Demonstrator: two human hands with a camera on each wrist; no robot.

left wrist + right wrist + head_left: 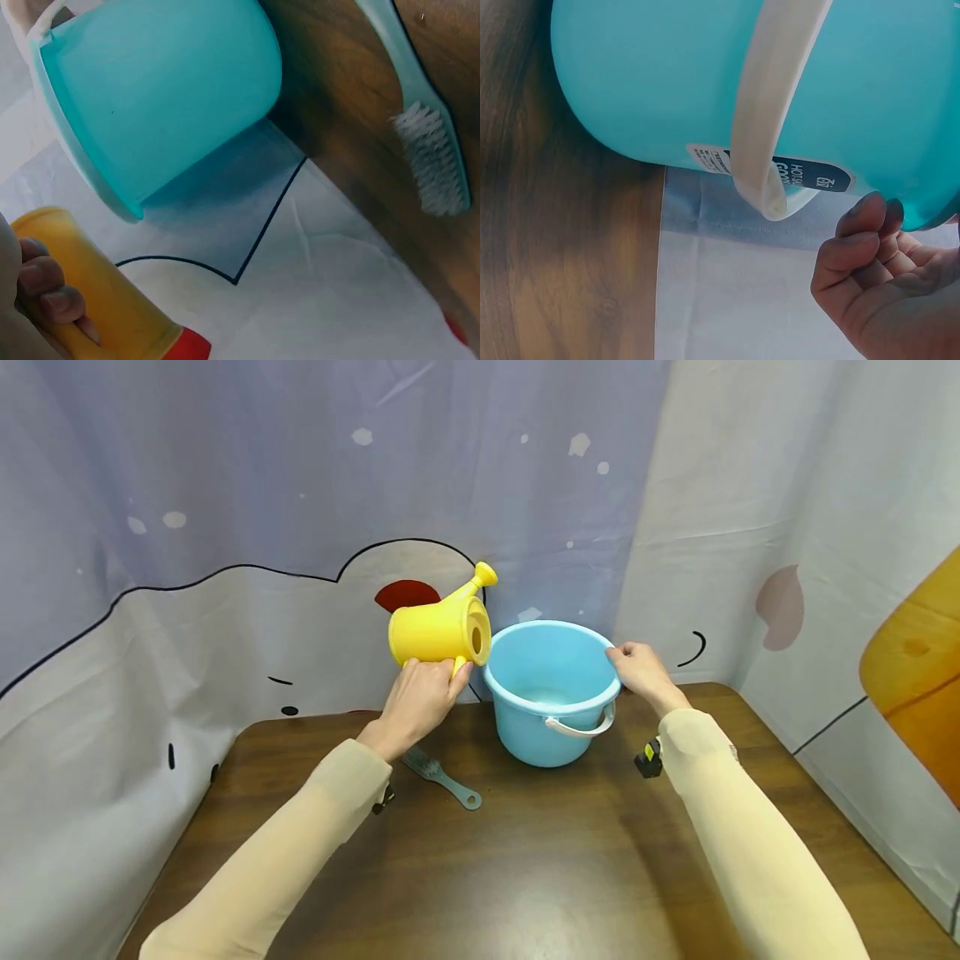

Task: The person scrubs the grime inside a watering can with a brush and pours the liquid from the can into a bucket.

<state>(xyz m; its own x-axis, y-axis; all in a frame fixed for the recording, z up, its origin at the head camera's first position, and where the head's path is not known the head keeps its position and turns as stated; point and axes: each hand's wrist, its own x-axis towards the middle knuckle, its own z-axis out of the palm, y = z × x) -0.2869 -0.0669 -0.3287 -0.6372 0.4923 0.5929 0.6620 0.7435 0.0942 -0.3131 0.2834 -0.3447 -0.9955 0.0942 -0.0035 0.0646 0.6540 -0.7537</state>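
A yellow watering can is held up by its handle in my left hand, tipped on its side so its round opening faces the bucket. Its spout points up and to the right. The light blue bucket stands upright on the table, and in the head view no contents show inside. My right hand pinches the bucket's right rim between thumb and fingers, as the right wrist view also shows. The white bucket handle hangs down at the front. In the left wrist view, my left fingers curl round the can's handle.
A blue-grey scrub brush with pale bristles lies on the brown wooden table, below my left wrist. Behind the table hangs a printed curtain, close to the bucket's far side. Another curtain side hangs at the right edge.
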